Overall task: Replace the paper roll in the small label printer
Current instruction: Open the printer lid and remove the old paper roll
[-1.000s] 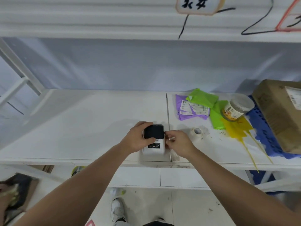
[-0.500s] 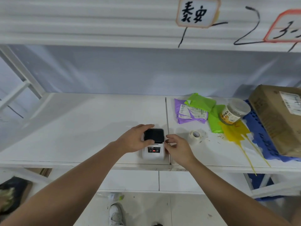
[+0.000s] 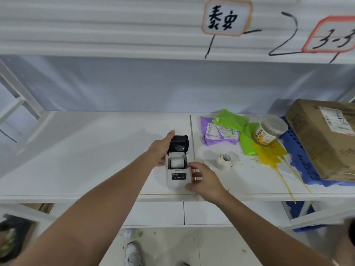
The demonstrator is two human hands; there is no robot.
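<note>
The small white label printer point(image 3: 177, 179) stands near the front edge of the white shelf point(image 3: 96, 150). Its black lid point(image 3: 178, 144) is swung up and back, exposing a white paper roll point(image 3: 177, 162) in the bay. My left hand point(image 3: 161, 150) rests against the lid's left side and the printer's left edge. My right hand point(image 3: 203, 179) holds the printer's right side, fingers curled around the body. A second paper roll point(image 3: 225, 160) lies on the shelf to the right of the printer.
Purple point(image 3: 217, 131) and green point(image 3: 238, 129) mailer bags, a plastic jar point(image 3: 269, 131) and a yellow bag point(image 3: 272, 156) lie right of the printer. A cardboard box point(image 3: 326, 139) sits on a blue crate point(image 3: 299, 160) at far right. An upper shelf point(image 3: 172, 45) hangs overhead.
The printer's black lid, closed in the earlier frames, now stands open, showing the roll inside. My left hand has moved up along the lid; my right hand has slid down the printer's side.
</note>
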